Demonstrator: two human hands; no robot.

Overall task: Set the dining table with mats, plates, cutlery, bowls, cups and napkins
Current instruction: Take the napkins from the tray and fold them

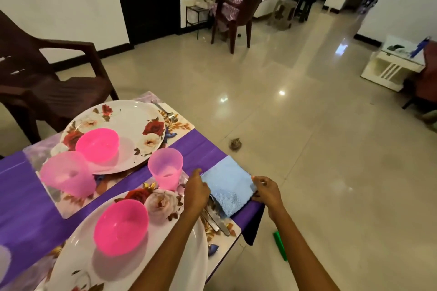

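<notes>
Both hands are on the napkin (227, 184) right now: left hand (196, 190) pinching its left edge with thumb and fingers curled round it, right hand (266, 190) pinching the right corner the same way. It's a light blue cloth-looking square with a fine ribbed weave, folded over so there's a doubled layer along the near edge. It sits at the table's corner, part on the purple tablecloth (196, 146) and part over the near floral mat (227, 231), so the near edge droops a bit.

Just under the napkin's near-left edge there's cutlery (217, 220), a knife blade poking out, lying on that mat. Left of the napkin stands a see-through pink cup (165, 168), upright. Further left and nearer, a hot pink bowl (121, 227) sits on a big white rose-pattern plate (165, 201). Beyond the napkin, on the far mat, same deal: another rose plate (132, 116) with a pink bowl (97, 144) on it, a fork (165, 112) by its far rim, and a second pink cup (67, 173) which looks tipped over.

Off past the table, a brown plastic chair (47, 82), and someone seated way across the shiny floor.
</notes>
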